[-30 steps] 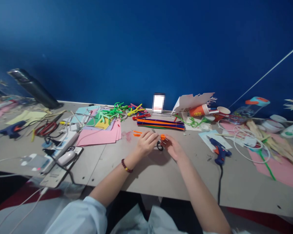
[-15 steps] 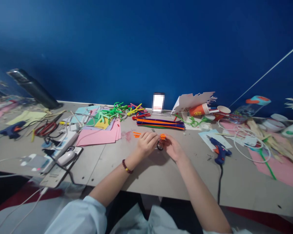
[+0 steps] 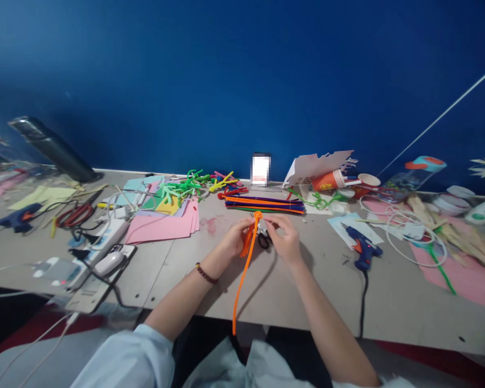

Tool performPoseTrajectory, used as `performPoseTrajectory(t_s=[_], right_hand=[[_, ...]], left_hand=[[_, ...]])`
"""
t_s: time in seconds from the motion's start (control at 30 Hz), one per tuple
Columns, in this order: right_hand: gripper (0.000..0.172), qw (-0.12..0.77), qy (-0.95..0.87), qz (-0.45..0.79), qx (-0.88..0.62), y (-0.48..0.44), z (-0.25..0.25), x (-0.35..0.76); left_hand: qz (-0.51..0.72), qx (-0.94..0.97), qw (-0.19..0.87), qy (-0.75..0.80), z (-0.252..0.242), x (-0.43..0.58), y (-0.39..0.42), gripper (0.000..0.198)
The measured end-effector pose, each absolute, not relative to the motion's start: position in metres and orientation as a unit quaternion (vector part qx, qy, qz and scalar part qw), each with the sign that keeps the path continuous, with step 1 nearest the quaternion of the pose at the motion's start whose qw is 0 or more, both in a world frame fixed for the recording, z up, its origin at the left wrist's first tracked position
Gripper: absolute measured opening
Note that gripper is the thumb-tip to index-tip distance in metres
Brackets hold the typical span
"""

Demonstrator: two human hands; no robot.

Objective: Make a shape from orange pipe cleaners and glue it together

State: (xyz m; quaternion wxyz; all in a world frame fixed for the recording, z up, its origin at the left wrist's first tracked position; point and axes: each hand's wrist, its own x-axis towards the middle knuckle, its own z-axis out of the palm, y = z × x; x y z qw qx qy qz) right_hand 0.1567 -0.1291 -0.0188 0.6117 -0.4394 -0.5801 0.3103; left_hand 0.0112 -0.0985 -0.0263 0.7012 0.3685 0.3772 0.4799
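Observation:
Between my two hands is an orange pipe cleaner piece (image 3: 247, 264), coiled into a small knob at the top with one long tail hanging toward the table's front edge. My left hand (image 3: 232, 241) is closed round its shorter orange strands, just left of the knob. The fingertips of my right hand (image 3: 285, 237) pinch the knob from the right. Beneath and between the hands lies a pair of scissors (image 3: 263, 240) with black handles, partly hidden. Just beyond them rests a bundle of purple and orange pipe cleaners (image 3: 264, 205).
Pink paper sheets (image 3: 161, 229) and tangled green pipe cleaners (image 3: 186, 188) lie to the left, beside a power strip (image 3: 101, 248). A blue glue gun (image 3: 362, 248) rests on the right. Paper cups (image 3: 329, 181) lie behind. A blurred phone-like screen (image 3: 261, 170) leans against the blue wall.
The orange piece has turned, so its long tail now hangs toward me instead of strands showing behind my left hand. Both hands have shifted, and the scissors show more plainly.

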Motion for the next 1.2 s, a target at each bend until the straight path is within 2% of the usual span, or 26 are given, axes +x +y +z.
performPoseTrajectory(t_s=[0.1,0.27,0.37,0.5,0.67,0.8,0.93,1.03,1.2], right_hand=[[0.018,0.588,-0.645,0.202,-0.445,-0.130,-0.020,0.158],[0.019,0.503,-0.733,0.003,-0.457,-0.127,-0.027,0.159],[0.020,0.469,-0.752,-0.050,-0.460,-0.126,-0.030,0.159],[0.019,0.464,-0.752,-0.056,-0.464,-0.125,-0.031,0.160],[0.017,0.513,-0.720,0.049,-0.465,-0.128,-0.027,0.157],[0.014,0.584,-0.602,0.276,-0.469,-0.129,-0.028,0.149],[0.025,0.590,-0.466,0.471,-0.461,-0.126,-0.033,0.143],[0.032,0.586,-0.396,0.537,-0.460,-0.123,-0.035,0.142],[0.033,0.580,-0.340,0.587,-0.450,-0.121,-0.031,0.144]], left_hand=[[0.492,0.309,0.722,0.375,-0.024,0.014,-0.101,0.013],[0.492,0.312,0.742,0.334,-0.020,0.015,-0.104,0.011],[0.485,0.308,0.746,0.336,-0.022,0.016,-0.104,0.013],[0.495,0.300,0.739,0.344,-0.025,0.017,-0.105,0.017],[0.503,0.311,0.728,0.347,-0.026,0.019,-0.105,0.021],[0.519,0.338,0.694,0.366,-0.022,0.019,-0.105,0.023],[0.530,0.362,0.668,0.376,-0.020,0.021,-0.108,0.024],[0.533,0.363,0.667,0.375,-0.022,0.023,-0.109,0.024],[0.525,0.320,0.694,0.375,-0.028,0.022,-0.104,0.024]])
